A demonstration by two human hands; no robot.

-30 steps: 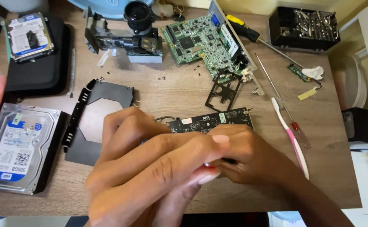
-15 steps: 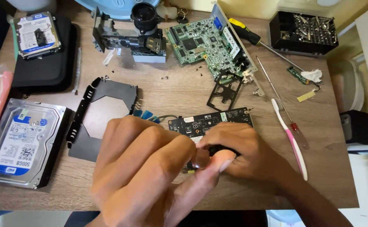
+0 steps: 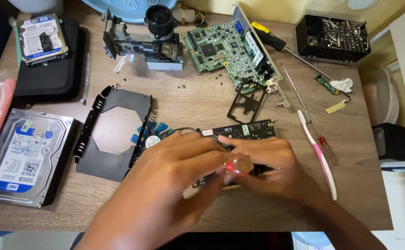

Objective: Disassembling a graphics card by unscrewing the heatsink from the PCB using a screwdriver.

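Across the wooden desk (image 3: 202,102) lay parts of taken-apart electronics, and the black circuit card (image 3: 246,129) near its middle serves as the landmark. Left of the card sat a black metal shroud (image 3: 112,134) with a large round cut-out, and further left a silver hard drive (image 3: 24,155) with a white and blue label. Behind the card stood a green circuit board (image 3: 225,53), tilted, with a grey lens assembly (image 3: 149,37) to its left. Far behind and right of the card was a black tray of screwdriver bits (image 3: 334,39). A pink and white toothbrush (image 3: 318,155) lay just right of the card. A blue fan (image 3: 151,136) showed at the card's left end. Over the card's near edge, the left hand (image 3: 165,185) and right hand (image 3: 269,169) met; the left fingers curled around a small screwdriver with a red, translucent handle (image 3: 238,165), pinching it, while the right hand pressed down on the card, its fingers close together.
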